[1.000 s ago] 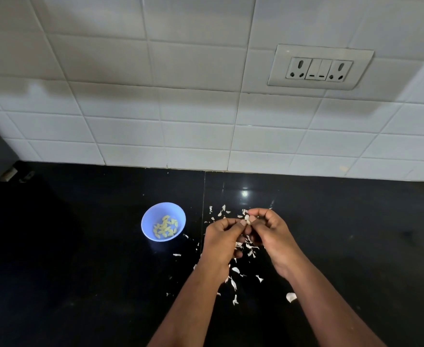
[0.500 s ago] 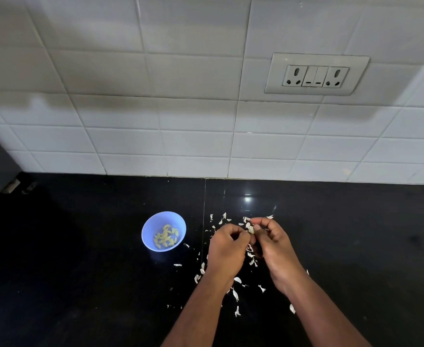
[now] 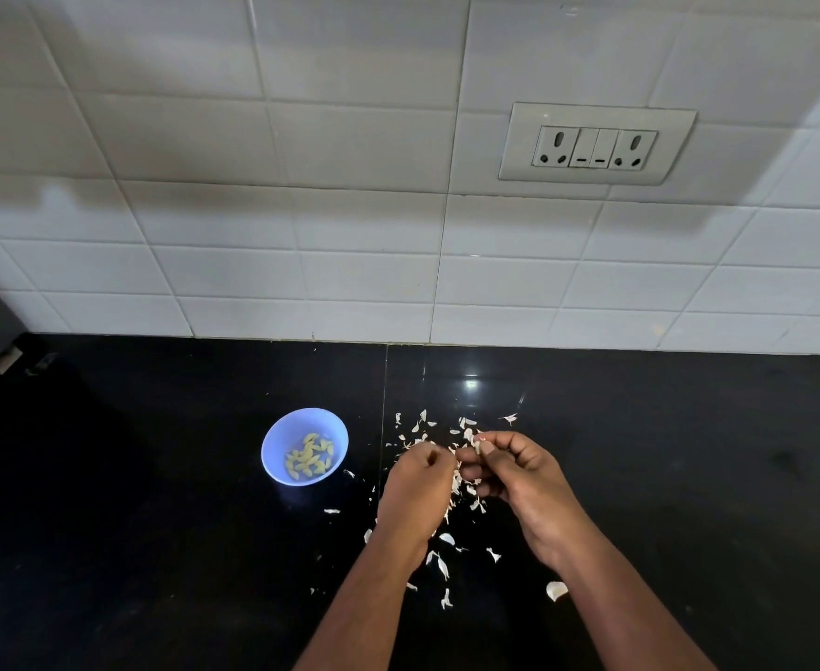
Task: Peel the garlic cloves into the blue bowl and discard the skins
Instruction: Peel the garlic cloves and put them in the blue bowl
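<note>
Fingers: left hand (image 3: 417, 481) is curling shut, contents hidden; right hand (image 3: 514, 469) is pinching a garlic clove (image 3: 478, 446).
Bowl: blue bowl (image 3: 304, 447) is sitting left on the bench (image 3: 156, 501), holding peeled cloves.
Advice: strip skin over the skins (image 3: 446, 544).

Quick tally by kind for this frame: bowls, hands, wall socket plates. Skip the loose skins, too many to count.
Blue bowl, holding peeled cloves: 1
Hands: 2, left hand and right hand, which pinches a garlic clove
Socket plate on the tiled wall: 1
Total: 4
</note>
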A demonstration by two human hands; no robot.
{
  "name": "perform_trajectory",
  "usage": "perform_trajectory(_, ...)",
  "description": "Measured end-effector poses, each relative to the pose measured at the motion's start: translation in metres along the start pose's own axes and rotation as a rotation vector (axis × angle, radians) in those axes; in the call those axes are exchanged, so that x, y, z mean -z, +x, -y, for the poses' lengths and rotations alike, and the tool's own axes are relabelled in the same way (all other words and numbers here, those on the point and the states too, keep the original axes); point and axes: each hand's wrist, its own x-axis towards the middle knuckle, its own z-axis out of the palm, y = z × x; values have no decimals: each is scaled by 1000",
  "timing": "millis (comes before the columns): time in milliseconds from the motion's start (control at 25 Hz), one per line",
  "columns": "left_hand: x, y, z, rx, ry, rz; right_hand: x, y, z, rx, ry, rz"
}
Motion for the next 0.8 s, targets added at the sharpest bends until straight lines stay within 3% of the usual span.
perform_trajectory(160,3,-3,-3,-167,-221,107,0,-4,-1,11,18,19)
perform_trajectory(280,-1,-7,-1,-235,-264,48,-1,-7,-1,28,26,-2)
perform_trajectory(600,0,-9,3,177,-698,94,-15,-14,-7,214,-106,-160)
perform_trajectory(800,1,-11,13,141,-689,66,-23,-12,-14,214,-188,-207)
